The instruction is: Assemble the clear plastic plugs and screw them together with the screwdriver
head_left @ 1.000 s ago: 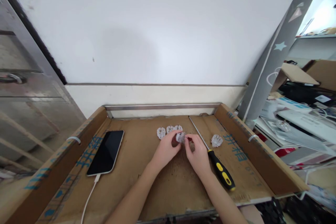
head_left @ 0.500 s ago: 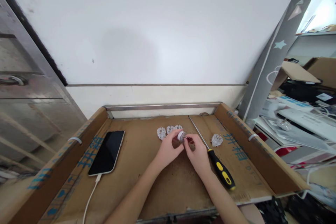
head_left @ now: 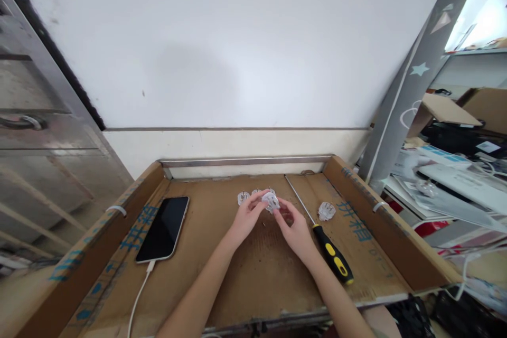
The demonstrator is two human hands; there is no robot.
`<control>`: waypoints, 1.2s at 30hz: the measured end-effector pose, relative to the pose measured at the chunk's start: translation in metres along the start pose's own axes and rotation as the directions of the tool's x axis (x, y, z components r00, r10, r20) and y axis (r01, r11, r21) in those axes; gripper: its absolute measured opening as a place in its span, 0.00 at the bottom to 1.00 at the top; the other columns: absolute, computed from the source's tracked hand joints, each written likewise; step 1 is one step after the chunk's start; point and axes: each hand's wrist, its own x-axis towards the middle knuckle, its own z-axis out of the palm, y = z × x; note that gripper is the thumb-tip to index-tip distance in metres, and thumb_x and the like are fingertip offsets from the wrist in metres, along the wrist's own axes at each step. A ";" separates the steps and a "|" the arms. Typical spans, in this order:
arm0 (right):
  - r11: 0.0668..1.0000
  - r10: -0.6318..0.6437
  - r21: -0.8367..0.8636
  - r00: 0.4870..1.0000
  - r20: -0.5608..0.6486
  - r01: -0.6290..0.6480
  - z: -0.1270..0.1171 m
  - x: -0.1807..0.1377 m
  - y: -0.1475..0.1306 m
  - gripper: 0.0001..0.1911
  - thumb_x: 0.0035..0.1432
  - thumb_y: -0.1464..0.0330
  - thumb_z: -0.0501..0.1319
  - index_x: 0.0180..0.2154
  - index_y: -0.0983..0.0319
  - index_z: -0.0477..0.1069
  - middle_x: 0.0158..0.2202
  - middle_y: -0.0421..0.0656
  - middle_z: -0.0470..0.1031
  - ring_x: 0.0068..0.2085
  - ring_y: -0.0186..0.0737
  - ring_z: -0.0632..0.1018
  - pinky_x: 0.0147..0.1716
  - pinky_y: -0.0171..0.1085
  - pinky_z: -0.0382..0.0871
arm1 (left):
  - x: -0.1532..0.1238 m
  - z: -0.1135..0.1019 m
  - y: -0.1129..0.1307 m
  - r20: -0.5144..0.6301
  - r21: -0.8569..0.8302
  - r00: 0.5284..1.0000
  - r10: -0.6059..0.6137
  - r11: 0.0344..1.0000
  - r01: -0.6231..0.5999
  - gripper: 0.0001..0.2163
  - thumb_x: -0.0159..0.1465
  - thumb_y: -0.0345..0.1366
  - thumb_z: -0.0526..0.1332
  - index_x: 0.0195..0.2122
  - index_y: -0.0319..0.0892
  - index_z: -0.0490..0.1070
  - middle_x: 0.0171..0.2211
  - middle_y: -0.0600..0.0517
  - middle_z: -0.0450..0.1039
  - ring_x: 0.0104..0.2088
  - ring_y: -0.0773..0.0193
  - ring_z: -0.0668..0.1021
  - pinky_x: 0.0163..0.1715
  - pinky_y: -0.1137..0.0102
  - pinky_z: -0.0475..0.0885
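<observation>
Both my hands meet over the middle of a cardboard tray (head_left: pixel 380 232). My left hand (head_left: pixel 246 216) and my right hand (head_left: pixel 293 227) pinch a small clear plastic plug (head_left: pixel 271 201) between their fingertips, just above the tray floor. Behind my fingers a short row of similar clear plugs (head_left: pixel 242 197) stands with prongs up. One more clear plug (head_left: pixel 326 210) lies alone to the right. A long screwdriver with a black and yellow handle (head_left: pixel 333 261) lies beside my right wrist, its shaft pointing to the tray's back edge.
A black phone (head_left: pixel 163 228) lies face up on the tray's left side, with a white cable (head_left: pixel 137 301) running toward me. A metal cabinet (head_left: pixel 35 132) stands at left. Boxes and papers (head_left: pixel 451 174) are piled at right. A white wall rises behind.
Both hands have shifted slightly away from me with the plug. The plug has been turned in my fingers, and the thin piece my right hand held against it no longer shows.
</observation>
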 end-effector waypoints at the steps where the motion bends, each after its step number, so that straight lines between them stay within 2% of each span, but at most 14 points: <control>1: 0.999 0.021 0.035 1.000 0.016 -0.021 0.000 0.001 0.002 0.21 0.57 0.59 0.56 0.48 0.64 0.66 0.43 0.49 0.73 0.41 0.35 0.75 0.41 0.37 0.72 | 0.000 0.000 0.000 0.008 0.006 1.000 -0.003 1.000 0.003 0.13 0.60 0.36 0.59 0.46 0.44 0.72 0.49 0.50 0.73 0.47 0.58 0.76 0.48 0.60 0.71; 5: 0.986 0.082 0.141 0.995 0.048 -0.089 -0.001 0.004 0.009 0.22 0.57 0.58 0.58 0.47 0.67 0.65 0.37 0.44 0.74 0.35 0.31 0.76 0.37 0.36 0.73 | 0.001 0.001 -0.006 0.005 0.016 1.000 -0.029 0.999 0.029 0.11 0.61 0.40 0.58 0.42 0.43 0.72 0.43 0.49 0.76 0.42 0.59 0.77 0.44 0.61 0.72; 9: 0.978 0.101 0.181 0.994 0.044 -0.108 0.000 0.003 0.010 0.22 0.57 0.58 0.57 0.47 0.67 0.65 0.39 0.45 0.73 0.36 0.30 0.75 0.39 0.36 0.73 | 0.002 0.002 -0.011 0.013 0.079 1.000 0.004 0.997 -0.005 0.11 0.61 0.44 0.57 0.38 0.43 0.72 0.37 0.51 0.76 0.38 0.61 0.77 0.42 0.63 0.72; 14: 0.983 0.106 0.150 0.994 0.028 -0.109 -0.001 0.000 0.003 0.20 0.58 0.57 0.56 0.44 0.67 0.67 0.35 0.42 0.72 0.34 0.29 0.74 0.39 0.36 0.72 | -0.003 0.001 -0.006 0.014 0.129 0.999 0.036 0.991 -0.038 0.12 0.61 0.46 0.57 0.39 0.43 0.70 0.33 0.52 0.75 0.33 0.63 0.75 0.38 0.67 0.72; 18: 0.986 0.105 0.125 0.994 0.019 -0.106 -0.003 0.000 0.000 0.21 0.59 0.56 0.55 0.47 0.66 0.66 0.39 0.44 0.72 0.38 0.31 0.74 0.42 0.38 0.71 | -0.006 0.003 -0.002 0.026 0.138 0.996 0.086 0.986 -0.089 0.12 0.62 0.45 0.56 0.40 0.43 0.69 0.36 0.51 0.74 0.36 0.63 0.75 0.40 0.67 0.71; 21: 0.991 0.102 0.091 0.995 0.000 -0.102 -0.004 0.001 0.000 0.21 0.59 0.56 0.54 0.44 0.66 0.67 0.41 0.45 0.71 0.39 0.31 0.73 0.43 0.39 0.70 | -0.006 0.003 -0.002 0.036 0.177 0.994 0.105 0.978 -0.109 0.12 0.63 0.44 0.55 0.41 0.43 0.69 0.39 0.50 0.74 0.39 0.62 0.75 0.42 0.66 0.71; 26: 0.994 0.091 0.054 0.996 0.007 -0.092 -0.004 -0.001 -0.002 0.21 0.60 0.56 0.53 0.44 0.66 0.67 0.40 0.45 0.71 0.38 0.31 0.73 0.42 0.38 0.70 | -0.006 0.002 -0.002 0.046 0.199 0.995 0.084 0.976 -0.091 0.12 0.62 0.45 0.56 0.41 0.43 0.69 0.36 0.51 0.74 0.36 0.62 0.75 0.40 0.67 0.71; 32: 0.996 0.087 0.010 0.996 0.016 -0.088 -0.007 -0.002 -0.010 0.21 0.61 0.55 0.52 0.42 0.67 0.67 0.33 0.42 0.71 0.32 0.28 0.71 0.35 0.33 0.68 | -0.011 0.002 0.008 0.096 0.275 0.992 0.078 0.956 -0.102 0.12 0.62 0.45 0.57 0.39 0.43 0.70 0.31 0.53 0.73 0.33 0.63 0.75 0.36 0.69 0.70; 36: 0.996 0.091 -0.011 0.995 0.026 -0.091 -0.008 -0.002 -0.007 0.21 0.61 0.55 0.51 0.41 0.67 0.67 0.32 0.41 0.70 0.31 0.27 0.70 0.34 0.33 0.68 | -0.013 0.004 0.010 0.104 0.277 0.992 0.072 0.956 -0.098 0.12 0.63 0.45 0.55 0.40 0.43 0.70 0.32 0.53 0.72 0.33 0.63 0.74 0.35 0.70 0.69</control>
